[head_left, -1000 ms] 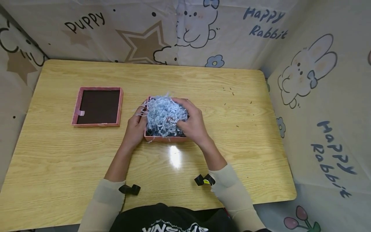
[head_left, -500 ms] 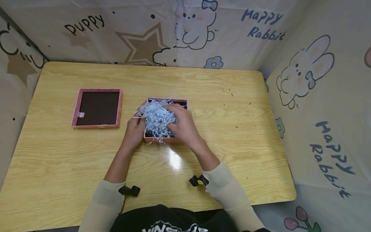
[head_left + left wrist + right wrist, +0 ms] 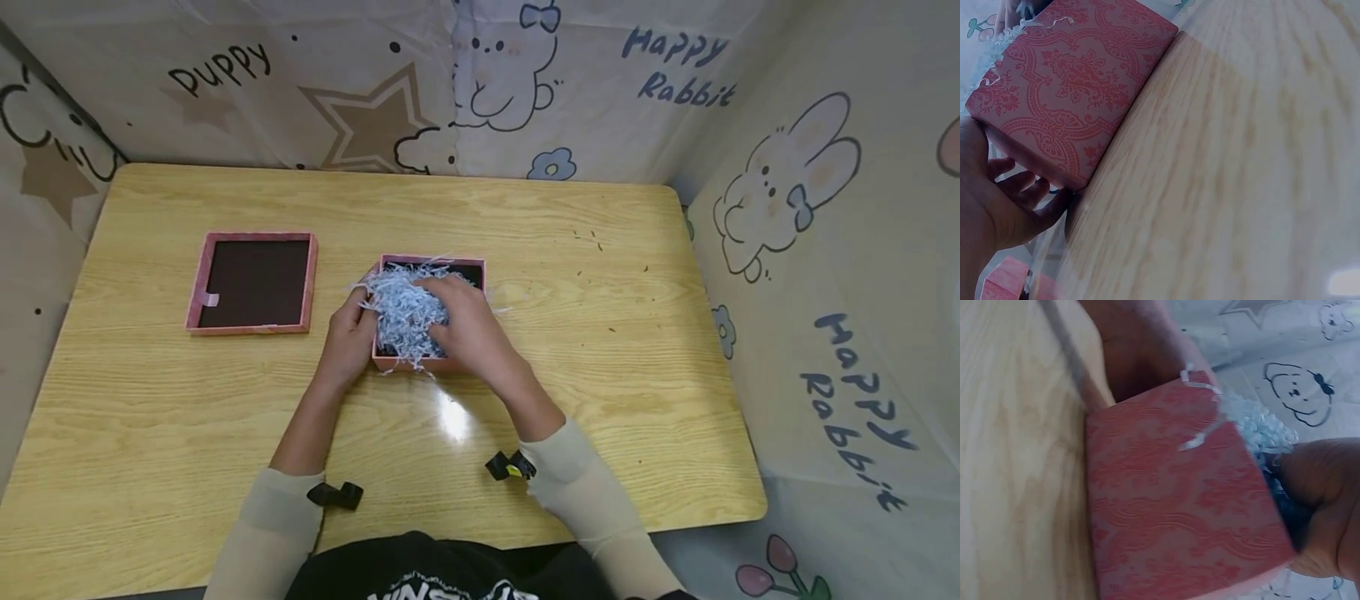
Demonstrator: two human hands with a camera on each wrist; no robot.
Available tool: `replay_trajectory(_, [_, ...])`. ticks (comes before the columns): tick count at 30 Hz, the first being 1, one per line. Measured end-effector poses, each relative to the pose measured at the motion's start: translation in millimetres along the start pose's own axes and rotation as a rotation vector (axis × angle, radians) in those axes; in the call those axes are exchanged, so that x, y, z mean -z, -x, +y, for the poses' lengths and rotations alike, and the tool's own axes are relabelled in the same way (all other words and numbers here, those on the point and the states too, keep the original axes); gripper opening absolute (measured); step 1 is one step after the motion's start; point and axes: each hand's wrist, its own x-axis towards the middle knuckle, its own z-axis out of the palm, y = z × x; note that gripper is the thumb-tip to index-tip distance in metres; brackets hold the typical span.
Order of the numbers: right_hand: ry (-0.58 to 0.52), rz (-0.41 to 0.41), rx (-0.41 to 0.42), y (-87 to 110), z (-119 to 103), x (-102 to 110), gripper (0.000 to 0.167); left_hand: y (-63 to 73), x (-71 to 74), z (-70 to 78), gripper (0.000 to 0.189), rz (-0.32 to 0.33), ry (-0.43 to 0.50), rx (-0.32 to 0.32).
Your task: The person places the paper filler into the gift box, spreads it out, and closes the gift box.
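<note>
A pink patterned box (image 3: 1079, 81) stands on the table, its dark inside showing at the back right in the head view. Pale blue shredded paper (image 3: 405, 312) is heaped in its left part, with strands over the rim. My left hand (image 3: 350, 333) rests against the box's left wall, its fingers (image 3: 1017, 181) lying along that side in the left wrist view. From the right, my right hand (image 3: 468, 325) reaches over the box. Its thumb and fingers grip the paper, and the fingertips are partly sunk in the strands.
A pink-rimmed lid (image 3: 255, 329) with a dark inside lies left of the box, a small pale tab at its left edge. Thin dark scraps (image 3: 598, 246) are scattered on the right of the wooden table (image 3: 600, 400). Printed cloth hangs behind and beside it.
My right hand has moved left, pushing the shredded paper toward the left wall and uncovering the box's dark back right corner. The left hand and the lid have stayed in place.
</note>
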Motion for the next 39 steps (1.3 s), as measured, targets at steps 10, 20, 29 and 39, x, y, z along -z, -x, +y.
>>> replay_trajectory(10, [-0.100,-0.113,0.082,20.1,-6.5,43.1,0.089,-1.9,0.2,2.2,0.048,-0.030,0.069,-0.073])
replay_trajectory(20, [-0.402,-0.057,0.218,28.6,10.4,75.6,0.084,0.1,-1.1,13.7,0.048,-0.058,0.068,-0.047])
replay_trajectory(29, [-0.552,0.009,0.305,12.7,6.7,33.9,0.051,-2.4,0.6,-3.6,0.048,-0.037,0.085,-0.059])
replay_trajectory(39, [-0.358,0.040,0.208,-5.7,5.4,7.7,0.025,0.1,1.5,-1.3,0.034,-0.014,0.016,0.031])
